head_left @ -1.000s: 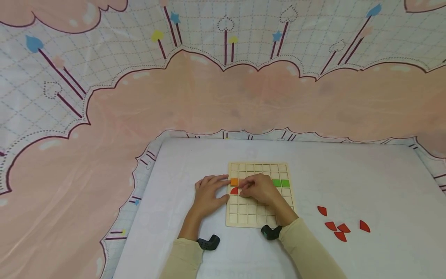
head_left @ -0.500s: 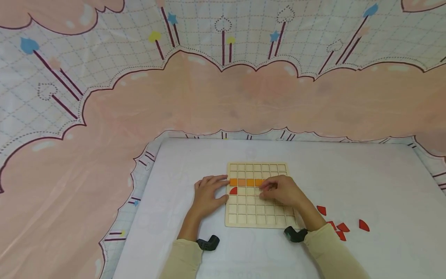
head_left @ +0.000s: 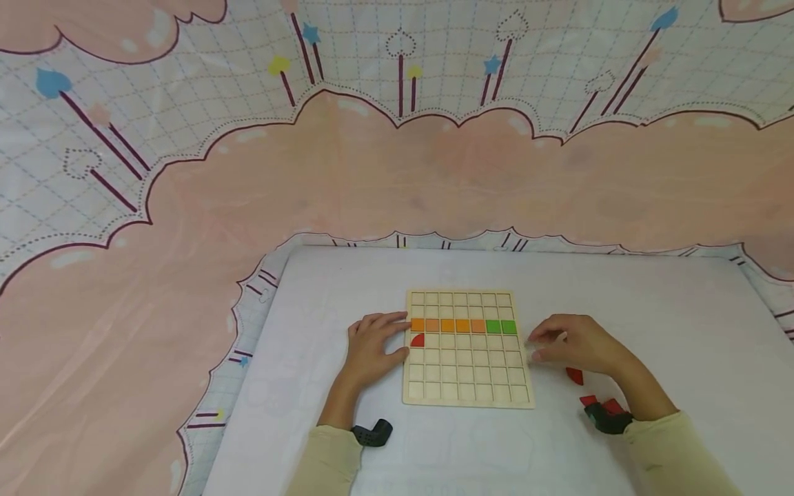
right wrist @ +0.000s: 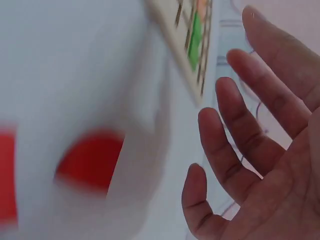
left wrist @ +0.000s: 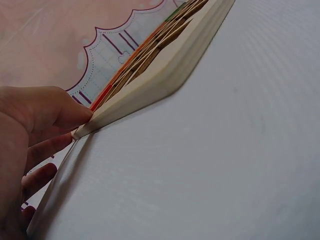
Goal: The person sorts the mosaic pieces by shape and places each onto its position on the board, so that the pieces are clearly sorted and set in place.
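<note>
Clock directions read from the centre of the grid board (head_left: 468, 358), with 12 o'clock away from you. The board lies flat on the white table surface (head_left: 322, 289), directly ahead of you. Expect it to be light, stiff and inclined to slide; hold it by its raised outer rim, clear of the cells. Five orange tiles (head_left: 447, 326) and two green tiles (head_left: 500, 327) fill the third row from the 12 o'clock edge. One red wedge (head_left: 418, 340) lies in the row below, at its 9 o'clock end. Treat the inserts as thin, rigid and easily knocked loose; pinch each wedge by its edges.

Your left hand (head_left: 372, 344) is at 9 o'clock, fingers apart, thumb and fingertips touching the rim. Your right hand (head_left: 579, 341) is at 3 o'clock, just beside the board; all five fingers are spread and hold nothing.

Loose red pieces (head_left: 575, 376) lie at 4 o'clock, below your right hand. The black wrist unit (head_left: 608, 420) on your right arm covers part of this group in the head view, so the full count cannot be told. Lift that wrist clear before reaching among them, as a low pass could scatter them. A second wrist unit (head_left: 372, 434) sits at 7 o'clock, well apart from the pieces. Beyond 12 o'clock is a patterned cloth (head_left: 434, 172), well out of the way.
</note>
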`<state>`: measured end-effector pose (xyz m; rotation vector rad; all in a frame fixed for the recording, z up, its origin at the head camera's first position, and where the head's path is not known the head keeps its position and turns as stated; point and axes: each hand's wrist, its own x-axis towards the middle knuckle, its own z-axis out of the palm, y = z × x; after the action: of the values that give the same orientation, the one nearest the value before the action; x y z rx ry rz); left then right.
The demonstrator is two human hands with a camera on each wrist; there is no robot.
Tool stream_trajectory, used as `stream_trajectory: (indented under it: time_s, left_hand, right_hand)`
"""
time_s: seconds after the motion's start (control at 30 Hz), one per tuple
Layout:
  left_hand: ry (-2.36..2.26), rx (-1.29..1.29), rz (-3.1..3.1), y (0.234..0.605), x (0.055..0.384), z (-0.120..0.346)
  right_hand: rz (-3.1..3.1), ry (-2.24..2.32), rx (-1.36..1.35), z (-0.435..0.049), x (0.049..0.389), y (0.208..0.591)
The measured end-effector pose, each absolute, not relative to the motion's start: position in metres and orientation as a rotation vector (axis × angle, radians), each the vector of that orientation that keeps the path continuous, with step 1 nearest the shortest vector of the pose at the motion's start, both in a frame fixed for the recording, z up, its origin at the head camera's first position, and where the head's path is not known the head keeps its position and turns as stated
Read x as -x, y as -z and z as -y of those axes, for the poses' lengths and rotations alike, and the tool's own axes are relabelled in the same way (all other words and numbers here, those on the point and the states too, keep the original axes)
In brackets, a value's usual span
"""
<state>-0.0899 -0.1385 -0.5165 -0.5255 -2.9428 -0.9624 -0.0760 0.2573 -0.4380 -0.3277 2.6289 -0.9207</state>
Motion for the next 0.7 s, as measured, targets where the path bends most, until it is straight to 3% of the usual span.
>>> stream_trajectory:
  time_s: [0.4, 0.7]
  left_hand:
    - [0.963, 0.536, 2.943, 0.516, 0.090, 0.137]
    - [0.949, 0.514, 2.953, 0.516, 0.089, 0.138]
  right_hand:
    - [-2.493, 0.804, 0.300, -0.314, 0.067, 0.448]
    - [-2.418, 0.830, 0.384, -0.324, 0.066, 0.460]
